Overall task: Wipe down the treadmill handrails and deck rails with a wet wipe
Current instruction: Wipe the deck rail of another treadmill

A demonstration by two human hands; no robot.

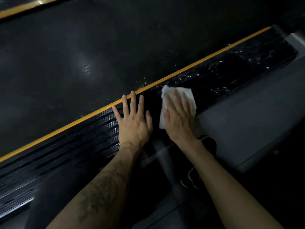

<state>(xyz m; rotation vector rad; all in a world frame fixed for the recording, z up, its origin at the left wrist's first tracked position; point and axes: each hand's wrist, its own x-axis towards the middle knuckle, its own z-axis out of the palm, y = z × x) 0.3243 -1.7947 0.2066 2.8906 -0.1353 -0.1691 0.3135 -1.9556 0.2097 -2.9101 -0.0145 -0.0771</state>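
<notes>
the room is dark. a grey floor point(247, 123) shows on the right, and what may be a black shoe point(208, 142).

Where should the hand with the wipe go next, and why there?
Probably slide the right hand, pressing the wet wipe flat, farther along the black deck rail toward the white specks just beyond it. The left hand rests flat on the rail as a brace, and the stretch by it looks streaked, seemingly wiped.
</notes>
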